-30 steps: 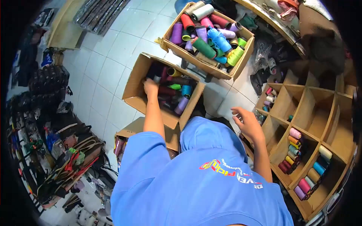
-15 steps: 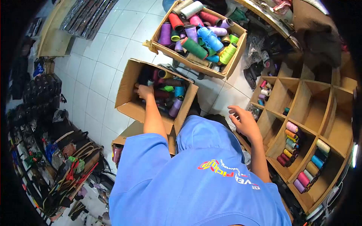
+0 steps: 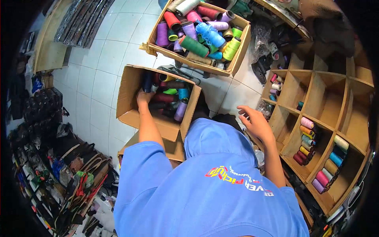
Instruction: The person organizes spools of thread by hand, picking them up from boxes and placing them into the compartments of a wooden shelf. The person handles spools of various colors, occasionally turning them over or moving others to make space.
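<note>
My left hand [image 3: 145,97] reaches into the nearer cardboard box [image 3: 158,127], its fingers closed round the lower end of a dark blue thread spool [image 3: 147,81]. Beside that hand in the box lie a dark red spool [image 3: 163,97], a blue spool [image 3: 183,93] and a purple spool [image 3: 180,111]. Off to the right, my right hand [image 3: 254,123] hangs in the air with bent, parted fingers and nothing in it. It is nearest the wooden shelf's left side.
A second cardboard box [image 3: 239,63] heaped with thread spools stands farther off. At right, a wooden compartment shelf [image 3: 306,179] holds rows of spools [image 3: 306,134]. Bags and straps [image 3: 75,166] crowd the left side; white floor tiles [image 3: 104,85] show between.
My left hand has shifted slightly left in the box and now has the dark blue spool standing up from its fingers. My right hand stays apart from the shelf, fingers open.
</note>
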`<action>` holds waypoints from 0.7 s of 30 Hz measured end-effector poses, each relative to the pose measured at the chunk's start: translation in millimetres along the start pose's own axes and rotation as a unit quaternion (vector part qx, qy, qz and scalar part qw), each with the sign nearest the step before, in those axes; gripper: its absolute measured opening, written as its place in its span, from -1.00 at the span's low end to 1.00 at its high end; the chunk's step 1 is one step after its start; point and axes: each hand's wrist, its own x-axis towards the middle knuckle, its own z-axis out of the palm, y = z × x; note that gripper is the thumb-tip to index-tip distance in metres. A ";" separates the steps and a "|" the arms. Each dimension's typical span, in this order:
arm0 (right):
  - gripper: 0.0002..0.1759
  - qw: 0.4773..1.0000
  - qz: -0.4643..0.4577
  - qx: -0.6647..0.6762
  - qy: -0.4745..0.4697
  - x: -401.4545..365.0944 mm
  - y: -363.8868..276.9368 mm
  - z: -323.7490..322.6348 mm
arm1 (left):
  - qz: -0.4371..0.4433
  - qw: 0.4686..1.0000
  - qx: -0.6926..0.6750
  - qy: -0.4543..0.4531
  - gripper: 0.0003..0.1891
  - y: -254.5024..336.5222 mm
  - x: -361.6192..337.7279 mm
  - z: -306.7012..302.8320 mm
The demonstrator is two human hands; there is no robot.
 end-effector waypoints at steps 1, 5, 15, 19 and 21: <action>-0.66 1.000 0.000 -0.002 -0.002 0.5 0.3 0.2 | 0.019 1.000 -0.019 0.007 -0.31 -0.8 0.6 3.3; -0.66 1.000 -0.006 0.010 -0.006 1.6 -1.0 1.3 | 0.009 1.000 0.000 0.016 -0.43 50.2 -37.6 -8.0; -0.67 0.999 -0.041 0.015 -0.011 3.7 -1.8 6.1 | -0.002 0.997 0.057 0.055 -0.43 81.7 -69.2 -46.5; -0.67 0.997 -0.079 0.012 -0.006 8.8 -3.0 9.1 | -0.015 0.997 0.058 0.039 -0.42 102.8 -93.2 -70.3; -0.67 0.996 -0.086 0.017 -0.012 11.6 -6.3 10.3 | 0.015 0.998 0.045 0.029 -0.45 106.9 -102.4 -81.4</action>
